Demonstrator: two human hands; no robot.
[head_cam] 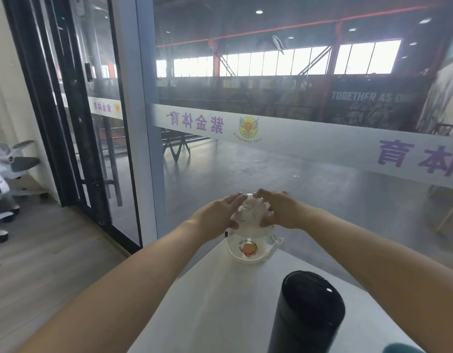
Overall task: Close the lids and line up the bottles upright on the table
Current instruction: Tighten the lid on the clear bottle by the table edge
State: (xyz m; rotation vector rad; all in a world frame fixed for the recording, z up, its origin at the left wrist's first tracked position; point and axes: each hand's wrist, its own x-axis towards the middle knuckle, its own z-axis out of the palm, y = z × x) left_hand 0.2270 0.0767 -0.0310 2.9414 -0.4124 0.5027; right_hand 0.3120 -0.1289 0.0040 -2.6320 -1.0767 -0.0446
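head view. white desk [215,296] runs away from the camera toward a glass wall [296,174]. clear bottle [248,240] stands upright near the desk's far end, an orange round mark on its side, a white clip or handle part on its right. both arms reach out over the desk to it. left hand [217,215] lies on the left of the bottle's clear domed lid [250,210], fingers stretched forward, thumb pressed to the lid's near side. right hand [278,210] cups the lid's right side, fingers curled over the top, thumb low at the front. both hands grip the lid between them. whether the lid is fully seated: cannot tell. black bottle [309,314] stands upright near the desk's near right edge, lid on, well apart from the clear one. teal thing [401,349] at the near right corner, mostly cut off. office chair [6,174] on the floor far left.
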